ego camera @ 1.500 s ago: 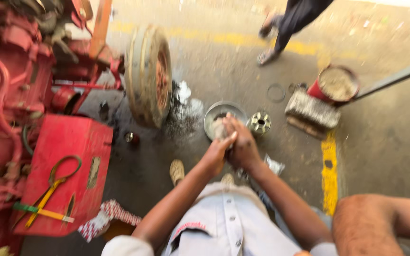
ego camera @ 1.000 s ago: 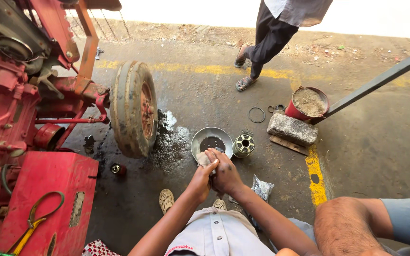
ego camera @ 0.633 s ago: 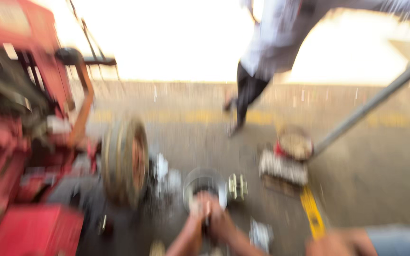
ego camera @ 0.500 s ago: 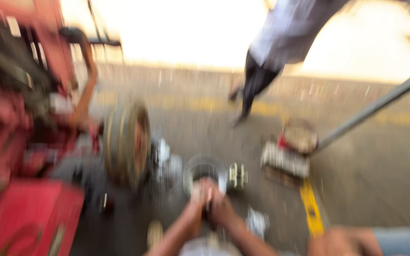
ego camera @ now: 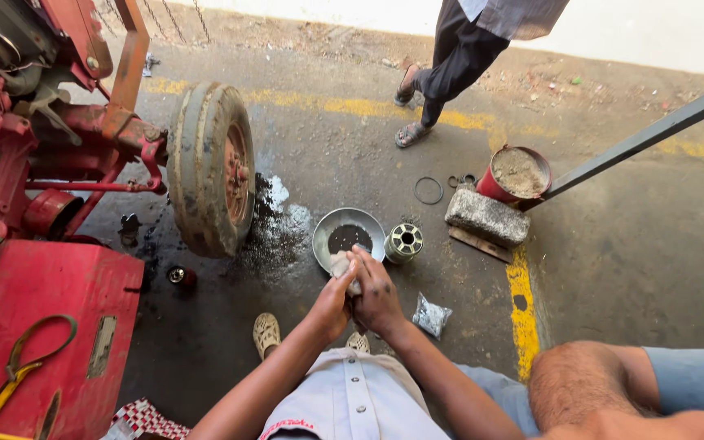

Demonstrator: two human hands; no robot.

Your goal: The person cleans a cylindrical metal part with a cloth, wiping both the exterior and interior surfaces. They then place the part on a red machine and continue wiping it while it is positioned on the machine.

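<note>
**Hands wiped with a rag over the metal bowl**

Both hands are pressed together low in the middle of the view, the left hand (ego camera: 332, 303) and right hand (ego camera: 376, 295) closed around a pale rag (ego camera: 342, 266) whose end shows above the fingers. The rag is held just near of the metal bowl (ego camera: 349, 238), which sits on the floor (ego camera: 613, 269) with dark residue in it. A ribbed metal cylinder (ego camera: 403, 243) stands just right of the bowl; the wheel (ego camera: 210, 168) of the red machine is to the left.

Judgement: the wiping is best done over the bowl, so that drips stay off the wet floor, with the rag turned to a clean fold.

Compared with half a second ago, the view has steadied and tilted down; the hands remain clasped by the bowl, and the standing person (ego camera: 458, 57) at the far side is seen closer to the yellow line.
</note>
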